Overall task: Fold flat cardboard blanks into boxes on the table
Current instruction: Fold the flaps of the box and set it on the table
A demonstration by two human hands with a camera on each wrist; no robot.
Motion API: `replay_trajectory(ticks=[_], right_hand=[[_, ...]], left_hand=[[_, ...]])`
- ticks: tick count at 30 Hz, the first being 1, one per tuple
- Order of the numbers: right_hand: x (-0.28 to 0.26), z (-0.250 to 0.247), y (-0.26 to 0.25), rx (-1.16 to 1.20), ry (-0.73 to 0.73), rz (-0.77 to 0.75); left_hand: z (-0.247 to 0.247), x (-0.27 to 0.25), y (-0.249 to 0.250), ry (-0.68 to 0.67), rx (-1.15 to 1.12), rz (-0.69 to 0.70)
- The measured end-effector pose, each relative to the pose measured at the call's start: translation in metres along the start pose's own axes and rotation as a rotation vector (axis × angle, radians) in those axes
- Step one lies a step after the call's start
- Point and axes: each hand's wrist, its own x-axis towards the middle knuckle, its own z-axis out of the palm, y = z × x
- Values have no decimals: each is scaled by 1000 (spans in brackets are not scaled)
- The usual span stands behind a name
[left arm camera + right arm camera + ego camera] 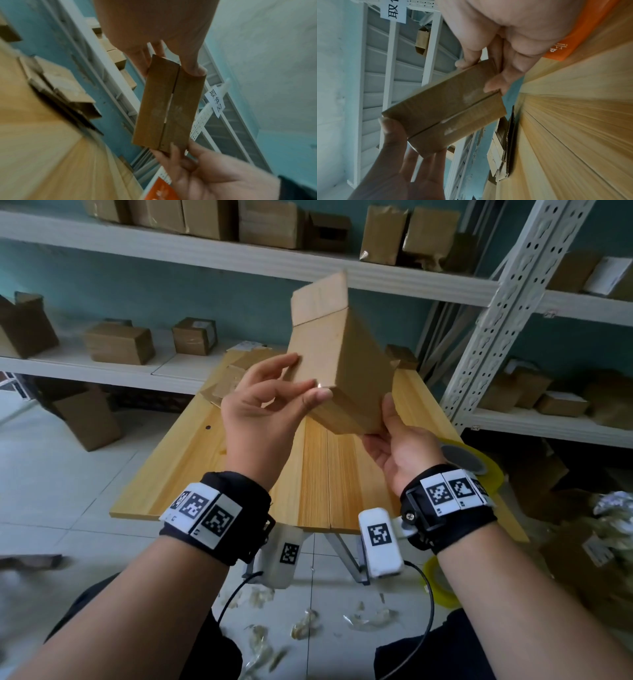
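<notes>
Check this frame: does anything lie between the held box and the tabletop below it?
Nothing visible does. The box, held by the left hand and right hand, hangs over bare table; flat blanks lie farther back.

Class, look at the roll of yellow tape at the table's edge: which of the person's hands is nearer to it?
Right. The right hand holds the cardboard box just beside the tape roll; the left hand grips the box's opposite side, farther away.
</notes>
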Motion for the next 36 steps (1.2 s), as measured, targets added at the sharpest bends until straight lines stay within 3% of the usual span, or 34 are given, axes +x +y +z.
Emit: replay_trajectory(ticks=[4, 8, 11, 17, 21, 24, 26, 28, 36], right_hand=[[10, -4, 5, -59, -76, 60], [9, -4, 4, -132, -118, 176], [7, -10, 1, -216, -165, 174], [-5, -9, -5, -424, -124, -26], [-11, -8, -15, -213, -140, -167], [-16, -5, -17, -128, -189, -288], [-17, -2, -15, -197, -197, -361], [-15, 0, -11, -275, -194, -351], [-2, -5, -7, -376, -189, -262]], left_hand=[[-1, 1, 5, -65, 101, 192], [-3, 2, 0, -116, 233, 309], [-7, 8, -10, -138, 263, 340], [-13, 5, -10, -126, 409, 44], [-13, 1, -5, -175, 350, -141], [-6, 1, -8, -221, 8, -423], [-4, 5, -6, -163, -343, -687], [-5, 10, -4, -139, -507, -825], [4, 6, 7, -187, -320, -796]])
